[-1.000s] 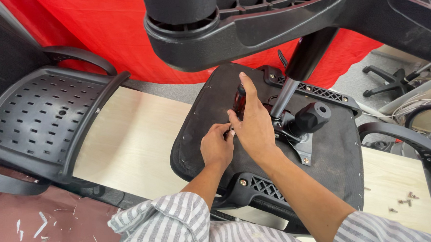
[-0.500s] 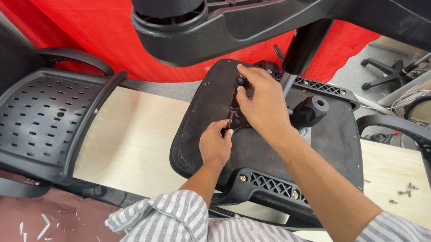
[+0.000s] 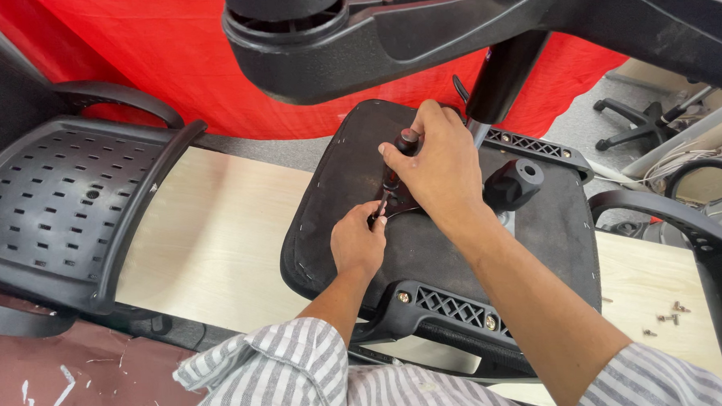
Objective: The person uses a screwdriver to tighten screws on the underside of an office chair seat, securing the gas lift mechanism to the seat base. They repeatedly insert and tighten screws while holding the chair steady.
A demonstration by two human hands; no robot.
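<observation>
On pale wooden bench [image 3: 216, 234], upturned chair seat [image 3: 336, 196]; both hands' fingers grip screwdriver [image 3: 396, 165]; red cloth [image 3: 168, 49] behind.

Background: a red cloth backdrop [image 3: 152, 66] hangs across the rear. Work surface [image 3: 216, 234] is pale wood-grain board. At left, a black perforated plastic chair back [image 3: 53, 208] with a curved armrest lies beside the surface. Floor at lower left is dark red [image 3: 28, 380], with white flecks. At right, grey floor [image 3: 577, 124], a black chair base [image 3: 641, 122], and loose screws [image 3: 670, 315] on the board. Lighting even.
</observation>
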